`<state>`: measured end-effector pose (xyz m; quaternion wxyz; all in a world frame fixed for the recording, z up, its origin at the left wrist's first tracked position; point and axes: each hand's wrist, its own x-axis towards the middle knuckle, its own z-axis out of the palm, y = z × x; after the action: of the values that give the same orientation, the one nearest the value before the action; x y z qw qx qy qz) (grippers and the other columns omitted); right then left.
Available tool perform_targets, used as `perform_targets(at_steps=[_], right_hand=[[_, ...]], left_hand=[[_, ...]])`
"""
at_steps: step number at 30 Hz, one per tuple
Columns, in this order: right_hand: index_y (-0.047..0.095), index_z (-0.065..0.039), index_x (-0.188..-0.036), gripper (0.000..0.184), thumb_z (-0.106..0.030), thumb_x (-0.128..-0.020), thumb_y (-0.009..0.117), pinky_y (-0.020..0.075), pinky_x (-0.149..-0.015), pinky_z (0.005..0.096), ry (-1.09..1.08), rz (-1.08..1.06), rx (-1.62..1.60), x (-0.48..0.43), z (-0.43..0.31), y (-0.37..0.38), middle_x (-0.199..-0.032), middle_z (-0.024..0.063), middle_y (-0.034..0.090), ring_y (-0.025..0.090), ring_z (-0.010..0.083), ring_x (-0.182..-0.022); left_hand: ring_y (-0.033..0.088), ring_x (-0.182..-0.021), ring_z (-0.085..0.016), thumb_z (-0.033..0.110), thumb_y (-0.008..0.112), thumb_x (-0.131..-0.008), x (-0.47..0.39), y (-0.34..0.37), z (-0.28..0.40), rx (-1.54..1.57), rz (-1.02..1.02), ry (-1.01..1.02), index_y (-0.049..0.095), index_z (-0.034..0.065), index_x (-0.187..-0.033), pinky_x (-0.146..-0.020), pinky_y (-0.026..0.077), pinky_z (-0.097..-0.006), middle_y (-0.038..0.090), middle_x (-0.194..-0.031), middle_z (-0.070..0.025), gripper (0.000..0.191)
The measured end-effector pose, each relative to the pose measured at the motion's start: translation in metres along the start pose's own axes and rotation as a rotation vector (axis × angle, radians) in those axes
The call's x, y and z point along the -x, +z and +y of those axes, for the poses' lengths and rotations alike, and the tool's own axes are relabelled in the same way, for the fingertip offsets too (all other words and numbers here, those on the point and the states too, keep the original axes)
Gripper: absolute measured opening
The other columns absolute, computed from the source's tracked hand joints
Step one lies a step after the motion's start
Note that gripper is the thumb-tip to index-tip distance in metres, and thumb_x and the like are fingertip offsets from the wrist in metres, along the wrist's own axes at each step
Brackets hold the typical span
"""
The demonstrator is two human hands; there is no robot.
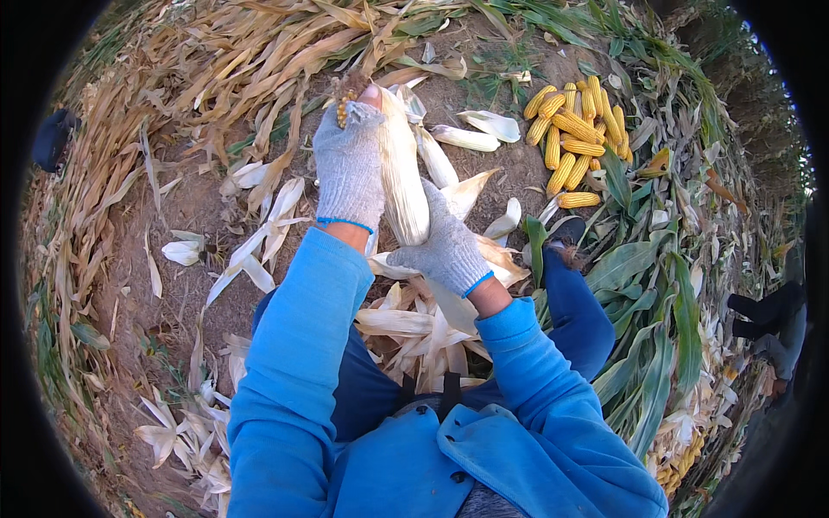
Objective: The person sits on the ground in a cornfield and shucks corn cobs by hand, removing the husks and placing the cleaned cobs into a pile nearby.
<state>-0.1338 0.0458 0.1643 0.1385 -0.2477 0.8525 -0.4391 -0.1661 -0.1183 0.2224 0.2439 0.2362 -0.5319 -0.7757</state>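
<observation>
Both my hands wear grey knit gloves with blue cuff edges. Between them is an ear of corn (pixel 404 175) in pale, dry husk. My left hand (pixel 350 158) grips its upper end, where some yellow kernels (pixel 343 111) and brown silk show; the thumb tip is bare. Around the lower end curls my right hand (pixel 447 239), its thumb beneath the ear's base. Loose pale husks (pixel 405 324) lie below my hands, between my legs. Beyond, on the soil, are more husks (pixel 466 138). Up to the right sits a pile of husked yellow corn ears (pixel 576 136).
Dry corn stalks and leaves (pixel 278 58) are heaped at the upper left. Green corn leaves (pixel 635 291) lie along the right, beside my shoe (pixel 567 232). Another person (pixel 777 324) is at the far right edge. A dark object (pixel 53 139) stands at the far left.
</observation>
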Motion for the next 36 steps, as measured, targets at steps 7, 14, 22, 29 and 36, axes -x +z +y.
perform_targets(at_steps=[7,14,22,29,36], right_hand=[[0.051,0.0,-0.133,0.075,-0.033,-0.074,0.083,0.0495,-0.096,0.0355,0.093,-0.239,-0.391,0.022,0.016,0.016,-0.12,0.0154,0.064,0.062,0.023,-0.11],[0.058,-0.003,-0.123,0.059,-0.031,-0.077,0.082,0.0528,-0.089,0.0344,0.199,-0.137,-0.44,0.043,0.041,0.053,-0.113,0.012,0.067,0.065,0.0215,-0.103],[0.042,-0.01,-0.146,0.067,-0.051,-0.095,0.051,0.0268,-0.116,0.0386,0.143,-0.493,-0.024,0.056,0.096,0.08,-0.15,0.0124,0.043,0.04,0.0291,-0.137],[0.048,-0.01,-0.141,0.053,-0.042,-0.097,0.05,0.0292,-0.115,0.0386,0.035,-0.501,0.404,0.056,0.13,0.098,-0.147,0.0146,0.046,0.042,0.0303,-0.135],[0.043,-0.017,-0.144,0.069,-0.033,-0.083,0.071,0.0448,-0.095,0.0519,0.329,-0.806,1.013,0.068,0.184,0.06,-0.128,0.015,0.062,0.06,0.0335,-0.116]], left_hand=[[0.062,-0.071,-0.014,0.036,0.066,-0.092,0.006,-0.006,0.001,0.085,-0.04,-0.166,0.063,0.0051,-0.096,-0.063,0.052,-0.0269,0.064,-0.084,-0.0048,0.032],[0.06,-0.074,-0.011,0.031,0.073,-0.088,0.045,0.016,-0.004,-0.224,-0.268,0.115,0.061,-0.001,-0.098,-0.067,0.05,-0.0283,0.066,-0.084,-0.0052,0.035],[0.069,-0.089,-0.033,0.048,0.077,-0.075,0.09,0.024,-0.026,-0.679,-0.554,0.357,0.062,0.0094,-0.112,-0.078,0.055,-0.0418,0.068,-0.097,-0.0173,0.055],[0.069,-0.081,-0.029,0.045,0.078,-0.076,0.13,0.038,-0.023,-0.869,-1.03,0.336,0.059,0.0153,-0.099,-0.072,0.054,-0.0415,0.065,-0.085,-0.0061,0.042],[0.058,-0.076,-0.009,0.032,0.073,-0.089,0.022,-0.002,0.019,0.014,-0.164,0.106,0.065,0.0053,-0.098,-0.065,0.047,-0.0255,0.063,-0.086,-0.0006,0.029]])
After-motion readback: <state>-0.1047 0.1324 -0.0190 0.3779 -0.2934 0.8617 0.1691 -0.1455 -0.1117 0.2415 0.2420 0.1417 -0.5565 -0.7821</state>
